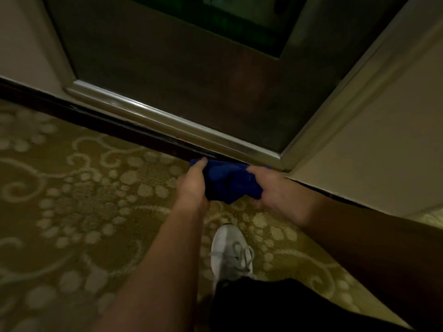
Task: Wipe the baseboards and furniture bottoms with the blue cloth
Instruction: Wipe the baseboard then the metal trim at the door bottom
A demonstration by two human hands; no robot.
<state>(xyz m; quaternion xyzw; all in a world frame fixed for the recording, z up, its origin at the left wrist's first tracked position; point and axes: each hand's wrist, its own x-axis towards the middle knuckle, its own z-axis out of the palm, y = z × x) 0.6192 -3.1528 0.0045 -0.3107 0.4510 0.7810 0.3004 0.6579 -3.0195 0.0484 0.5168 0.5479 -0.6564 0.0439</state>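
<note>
From the head camera, the blue cloth (226,182) sits bunched just past the middle of the view, toward one o'clock, its far edge against the dark baseboard (100,118) that runs from nine o'clock down toward three; the cloth lies near the corner where the cream wall (374,130) meets the metal-framed mirror (191,87); the wiping looks to be under way at this corner, though nothing shows how much of the strip is already clean, and the long stretch toward nine o'clock, plus any furniture bottoms, seems left to do.

The left hand (194,183) grips the cloth's near-left side, one finger stretched forward onto its top edge at the baseboard; the right hand (280,188) clamps the right side, fingers curled into the fabric, though blur makes the exact hold hard to read; both forearms reach forward from six o'clock, the hands apart with the cloth between them; a white shoe (230,255) stands on the patterned carpet (72,188) below.
</note>
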